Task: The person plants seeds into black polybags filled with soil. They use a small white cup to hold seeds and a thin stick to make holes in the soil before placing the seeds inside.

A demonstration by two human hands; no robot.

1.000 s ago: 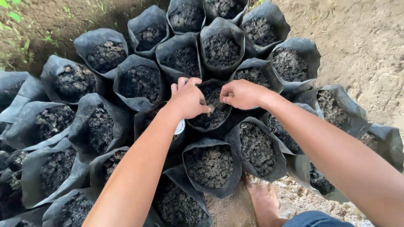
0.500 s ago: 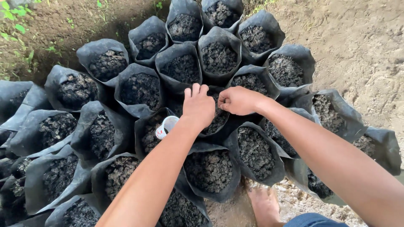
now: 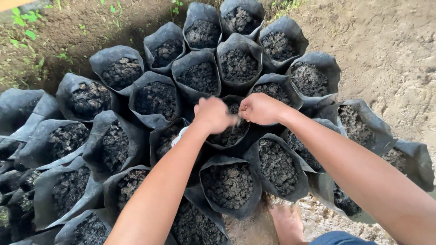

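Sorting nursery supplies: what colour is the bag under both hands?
Black, filled with dark soil; seen in the head view.

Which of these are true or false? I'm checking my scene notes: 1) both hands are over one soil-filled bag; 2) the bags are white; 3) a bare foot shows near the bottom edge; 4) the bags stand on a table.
1) True: the left hand and right hand meet over the middle bag.
2) False: the bags are black plastic.
3) True: a bare foot stands beside the bags.
4) False: they stand on bare ground.
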